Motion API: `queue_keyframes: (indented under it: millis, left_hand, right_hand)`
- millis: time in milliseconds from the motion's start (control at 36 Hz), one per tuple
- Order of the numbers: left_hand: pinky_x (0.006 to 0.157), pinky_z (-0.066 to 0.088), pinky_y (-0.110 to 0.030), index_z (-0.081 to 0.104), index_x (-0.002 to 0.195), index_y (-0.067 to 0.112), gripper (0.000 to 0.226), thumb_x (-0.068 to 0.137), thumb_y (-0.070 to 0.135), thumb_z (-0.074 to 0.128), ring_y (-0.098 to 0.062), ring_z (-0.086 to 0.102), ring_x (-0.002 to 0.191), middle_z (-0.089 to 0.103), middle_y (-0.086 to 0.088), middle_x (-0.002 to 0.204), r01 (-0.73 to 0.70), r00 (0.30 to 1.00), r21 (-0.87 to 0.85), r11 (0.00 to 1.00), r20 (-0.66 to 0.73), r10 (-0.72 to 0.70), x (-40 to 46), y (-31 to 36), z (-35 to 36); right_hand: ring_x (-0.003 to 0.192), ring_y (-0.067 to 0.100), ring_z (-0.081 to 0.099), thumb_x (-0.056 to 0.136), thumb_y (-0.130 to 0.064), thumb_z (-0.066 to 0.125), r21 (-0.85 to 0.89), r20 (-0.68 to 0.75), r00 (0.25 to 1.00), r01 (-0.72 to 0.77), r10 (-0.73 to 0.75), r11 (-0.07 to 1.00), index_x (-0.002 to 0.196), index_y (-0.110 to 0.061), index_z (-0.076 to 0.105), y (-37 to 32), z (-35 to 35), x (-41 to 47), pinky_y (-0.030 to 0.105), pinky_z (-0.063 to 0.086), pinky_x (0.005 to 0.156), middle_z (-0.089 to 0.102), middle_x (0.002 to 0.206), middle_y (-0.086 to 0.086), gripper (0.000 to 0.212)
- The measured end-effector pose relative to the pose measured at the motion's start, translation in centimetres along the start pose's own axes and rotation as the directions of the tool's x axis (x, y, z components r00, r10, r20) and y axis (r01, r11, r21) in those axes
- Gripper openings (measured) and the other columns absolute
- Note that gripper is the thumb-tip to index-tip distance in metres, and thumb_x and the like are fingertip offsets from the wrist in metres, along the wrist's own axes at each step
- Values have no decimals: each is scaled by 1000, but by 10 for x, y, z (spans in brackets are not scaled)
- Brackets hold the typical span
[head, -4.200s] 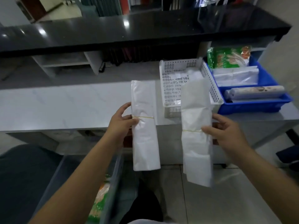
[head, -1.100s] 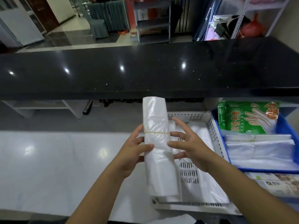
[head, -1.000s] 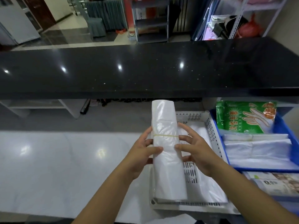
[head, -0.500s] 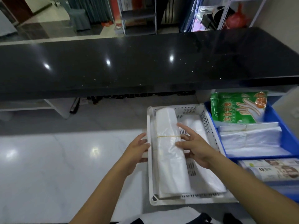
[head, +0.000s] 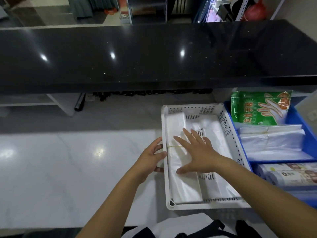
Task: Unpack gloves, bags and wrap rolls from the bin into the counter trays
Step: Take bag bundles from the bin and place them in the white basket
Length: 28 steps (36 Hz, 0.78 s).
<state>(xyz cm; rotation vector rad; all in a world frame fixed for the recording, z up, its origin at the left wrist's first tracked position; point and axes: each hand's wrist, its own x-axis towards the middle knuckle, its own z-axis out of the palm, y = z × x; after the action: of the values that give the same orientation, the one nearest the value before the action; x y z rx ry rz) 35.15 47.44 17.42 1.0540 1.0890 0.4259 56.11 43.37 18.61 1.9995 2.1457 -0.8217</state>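
Observation:
A white perforated tray [head: 229, 129] stands on the counter. Two bundles of clear plastic bags lie lengthwise in it: the left bundle [head: 181, 186], tied with a yellow rubber band, and the right bundle [head: 214, 129]. My right hand [head: 195, 153] rests flat, fingers spread, on the left bundle. My left hand [head: 151, 159] touches the outside of the tray's left wall, fingers apart, holding nothing. To the right, a blue tray [head: 308, 143] holds a green glove pack [head: 260, 109], folded clear bags [head: 274, 145] and wrap rolls [head: 295, 176].
The white marble counter [head: 68, 169] stretches to the left of the trays. A raised black countertop [head: 154, 54] overhangs the back. White shelving [head: 56, 103] and a dark object lie under it at the left.
The banded bundle has gone from both hands down into the white tray. My left hand has let go and moved to the tray's outer wall; my right hand now lies flat on the bundle.

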Motion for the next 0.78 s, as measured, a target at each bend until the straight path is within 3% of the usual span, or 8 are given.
queue_keyframes:
  millis: [111, 333, 444, 611, 722, 778]
  left_hand:
    - [64, 60, -32, 58, 117, 61, 48, 97, 17, 58, -1, 69, 98, 68, 23, 114, -3, 1000, -9, 1000, 22, 3, 3, -3, -3]
    - [65, 61, -33, 58, 113, 63, 46, 100, 20, 55, 1, 68, 98, 67, 25, 112, -22, 997, -55, 998, 69, 26, 3, -8, -3]
    - [67, 61, -35, 53, 126, 57, 41, 101, 24, 54, 0, 68, 100, 65, 21, 121, -40, 997, -104, 994, 61, 46, 1, -12, -1]
    - [71, 62, -39, 49, 135, 52, 41, 101, 29, 54, -9, 64, 114, 58, 16, 136, -60, 997, -110, 992, 49, 66, 1, -17, -3]
    - [68, 61, -30, 47, 128, 61, 39, 102, 32, 50, 1, 67, 102, 59, 16, 134, -76, 994, -48, 996, 73, 80, 1, -16, -4]
    - [80, 58, -30, 35, 140, 59, 48, 102, 32, 50, -3, 64, 111, 53, 14, 143, -80, 995, -6, 997, 66, 80, 0, -16, -3]
  right_hand:
    - [145, 19, -34, 55, -82, 70, -99, 178, 984, -14, 32, 995, 146, -50, -27, 0, 5, 5, 58, -11, 119, -42, 154, -13, 136]
    - [143, 22, -37, 51, -84, 70, -71, 194, 980, -37, 51, 997, 139, -55, -34, -5, 16, 11, 57, -11, 118, -49, 148, -17, 139]
    - [142, 20, -39, 48, -85, 69, -33, 168, 985, -28, 33, 999, 129, -62, -38, -2, 20, 11, 56, -10, 117, -51, 145, -20, 137]
    - [146, 18, -31, 51, -87, 66, 31, 52, 998, -22, 21, 999, 141, -62, -22, -2, 24, 6, 50, -8, 118, -38, 155, -20, 128]
    - [149, 11, -24, 67, -82, 63, 155, -92, 995, -18, 32, 988, 147, -61, -7, -6, 17, -13, 48, -4, 122, -21, 162, -19, 108]
    - [149, 8, -23, 73, -80, 59, 234, -142, 987, -40, 75, 971, 148, -61, -1, -8, 12, -28, 50, -2, 122, -18, 162, -20, 97]
